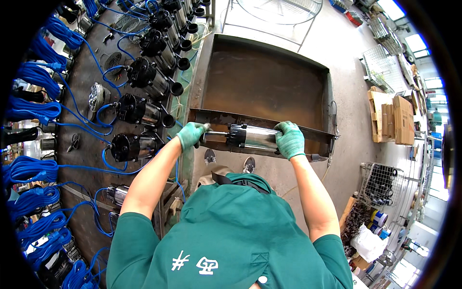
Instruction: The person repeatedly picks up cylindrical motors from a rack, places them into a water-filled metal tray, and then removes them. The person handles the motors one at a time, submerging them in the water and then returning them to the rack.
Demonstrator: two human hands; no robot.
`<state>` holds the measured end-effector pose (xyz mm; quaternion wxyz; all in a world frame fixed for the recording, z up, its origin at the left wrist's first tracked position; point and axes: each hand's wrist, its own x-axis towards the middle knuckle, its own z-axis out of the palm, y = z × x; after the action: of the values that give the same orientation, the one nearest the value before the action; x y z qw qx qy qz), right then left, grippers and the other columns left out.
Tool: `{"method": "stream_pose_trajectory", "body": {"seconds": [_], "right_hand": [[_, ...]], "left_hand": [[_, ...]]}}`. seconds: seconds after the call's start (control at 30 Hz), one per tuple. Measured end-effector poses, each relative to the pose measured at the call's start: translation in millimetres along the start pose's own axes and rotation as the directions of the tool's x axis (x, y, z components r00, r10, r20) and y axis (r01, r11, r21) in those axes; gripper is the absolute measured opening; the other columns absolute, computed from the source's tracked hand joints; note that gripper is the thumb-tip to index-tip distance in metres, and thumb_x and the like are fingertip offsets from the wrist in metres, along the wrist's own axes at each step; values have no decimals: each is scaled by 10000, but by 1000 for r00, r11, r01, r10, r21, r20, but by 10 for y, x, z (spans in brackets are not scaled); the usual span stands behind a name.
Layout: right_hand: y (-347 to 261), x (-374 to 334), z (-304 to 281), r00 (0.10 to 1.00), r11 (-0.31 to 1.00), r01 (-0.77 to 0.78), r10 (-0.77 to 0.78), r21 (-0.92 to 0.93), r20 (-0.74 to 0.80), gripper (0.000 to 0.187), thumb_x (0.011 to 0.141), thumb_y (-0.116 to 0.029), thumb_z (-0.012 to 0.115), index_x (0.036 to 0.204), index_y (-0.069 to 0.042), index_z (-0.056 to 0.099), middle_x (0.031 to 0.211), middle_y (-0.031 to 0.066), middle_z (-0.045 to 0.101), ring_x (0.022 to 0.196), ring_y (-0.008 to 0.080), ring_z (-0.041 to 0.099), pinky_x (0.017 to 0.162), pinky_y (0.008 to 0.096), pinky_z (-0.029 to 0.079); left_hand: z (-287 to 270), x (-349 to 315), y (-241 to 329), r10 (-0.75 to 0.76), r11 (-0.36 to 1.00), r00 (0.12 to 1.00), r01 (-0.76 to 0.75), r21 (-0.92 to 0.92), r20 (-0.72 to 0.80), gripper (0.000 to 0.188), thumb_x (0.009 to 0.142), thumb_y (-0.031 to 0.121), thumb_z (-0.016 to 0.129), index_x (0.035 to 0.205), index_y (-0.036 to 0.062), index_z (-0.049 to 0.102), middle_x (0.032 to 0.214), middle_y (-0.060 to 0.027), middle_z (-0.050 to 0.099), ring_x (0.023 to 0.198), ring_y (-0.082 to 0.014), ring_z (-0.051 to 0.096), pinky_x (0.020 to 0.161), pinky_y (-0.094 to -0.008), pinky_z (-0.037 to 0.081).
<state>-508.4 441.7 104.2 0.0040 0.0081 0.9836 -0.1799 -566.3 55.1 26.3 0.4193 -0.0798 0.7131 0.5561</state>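
Observation:
A shiny steel cylinder with a black ribbed end, like a pump motor (257,137), lies crosswise in front of me at the near edge of a metal tank (207,77). My right hand (290,139), in a green glove, is wrapped over its right end. On the other side my left hand (192,135), gloved the same, is closed around a thin metal rod (217,133). This rod runs to the black end of the motor; whether it is a shaft or a separate tool I cannot tell. The fingertips of my left hand are partly hidden.
On the dark workbench (86,144) to my left stand several black-and-steel pumps (149,77) with blue cables. Coiled blue cables (29,168) line its far left side. A large fan guard (284,9) stands beyond the tank. Cardboard (403,120) and a wire basket (380,185) are on the right.

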Motion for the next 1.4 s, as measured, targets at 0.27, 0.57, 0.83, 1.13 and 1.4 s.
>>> {"method": "stream_pose_trajectory", "body": {"seconds": [0.27,0.57,0.83,1.13,1.4], "right_hand": [[29,6,41,1000,1000,1,-1,7,-10,135,839,-130,686,946,-117,768,1026,120,733,1023,339,678,937,443,559],[17,9,28,1000,1000,18,-17,10,-14,147,833,-120,685,954,-118,767,1015,118,732,1014,339,676,928,445,560],[-5,1,10,1000,1000,1,-1,7,-4,157,829,-114,680,955,-126,772,1028,115,735,1029,333,679,934,441,560],[4,-5,18,1000,1000,2,-2,4,0,153,838,-124,681,961,-122,771,1040,112,739,1033,331,680,948,439,558],[1,-13,-5,1000,1000,-14,14,24,10,162,846,-131,673,974,-117,771,1069,114,741,1054,335,681,960,436,560]], "left_hand": [[225,-339,-171,682,719,710,-609,335,-174,402,1022,343,713,1300,53,706,1268,-137,670,1163,-296,665,999,-410,545],[199,-32,-45,-16,977,986,-20,-213,-166,256,1116,327,551,1171,89,625,747,-28,614,509,-106,541,469,-289,482],[163,-154,-401,157,944,979,-188,-271,-132,242,1130,348,514,1153,116,579,779,-25,615,579,-103,566,527,-296,516],[-200,73,-430,-222,885,929,65,-461,-297,401,1078,532,540,849,204,567,600,25,532,433,-122,432,420,-314,349],[-85,-30,-85,-272,885,889,81,-458,-368,397,1091,521,503,978,150,585,695,-86,686,427,-143,493,421,-314,415]]}}
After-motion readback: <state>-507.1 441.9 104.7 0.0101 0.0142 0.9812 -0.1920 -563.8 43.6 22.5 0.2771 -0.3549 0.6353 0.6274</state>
